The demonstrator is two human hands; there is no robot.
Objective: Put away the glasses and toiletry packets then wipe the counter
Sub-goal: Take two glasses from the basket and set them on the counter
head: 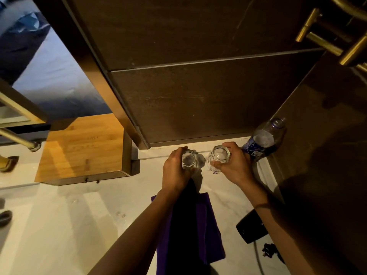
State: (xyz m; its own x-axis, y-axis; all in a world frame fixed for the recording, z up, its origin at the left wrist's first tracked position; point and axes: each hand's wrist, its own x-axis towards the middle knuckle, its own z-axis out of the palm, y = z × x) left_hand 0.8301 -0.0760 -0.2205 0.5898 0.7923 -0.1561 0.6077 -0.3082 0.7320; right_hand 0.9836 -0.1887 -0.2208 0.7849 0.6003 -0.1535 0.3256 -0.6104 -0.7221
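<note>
Two clear faceted glasses stand side by side at the back of the white counter (79,225), close to the brown wall. My left hand (174,173) is wrapped around the left glass (188,159). The right glass (220,154) is gripped by my right hand (235,167). A small clear packet with purple print (215,172) peeks out under the right glass. A purple cloth (206,231) lies on the counter below my hands, partly covered by my left forearm.
A plastic water bottle with a blue label (262,140) stands in the corner right of the glasses. A black hair dryer (251,228) and its cord lie at the right. A wooden tray (83,149) sits at the left. Brass fittings (325,36) hang at top right.
</note>
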